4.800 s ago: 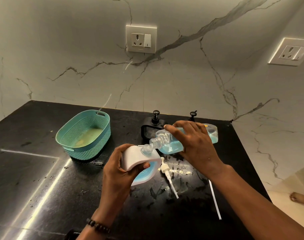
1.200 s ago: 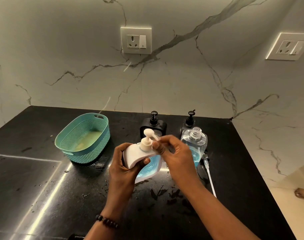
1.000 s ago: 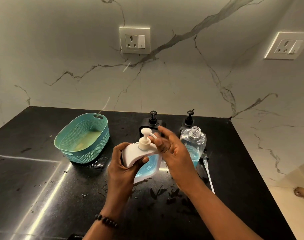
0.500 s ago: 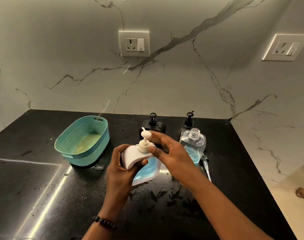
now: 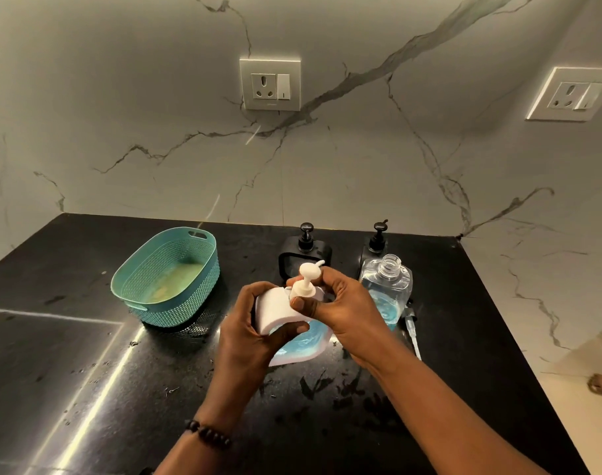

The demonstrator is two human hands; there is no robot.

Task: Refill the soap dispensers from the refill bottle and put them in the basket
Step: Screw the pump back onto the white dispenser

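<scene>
A white soap dispenser with blue soap in it stands in the middle of the black counter. My left hand grips its body. My right hand pinches the collar of its white pump, which sits in the neck. The clear refill bottle, uncapped and partly full of blue soap, stands upright just to the right. Two black dispensers stand behind. The teal basket sits to the left with no dispenser in it.
A loose pump with a clear tube lies on the counter beside the refill bottle. The counter is wet and speckled near my hands. Marble walls with sockets close off the back and right. The counter's right edge drops to the floor.
The refill bottle, tipped over the white dispenser at first, now stands upright to the right. The white pump is in the dispenser's neck, and my right hand's fingers have shifted round it.
</scene>
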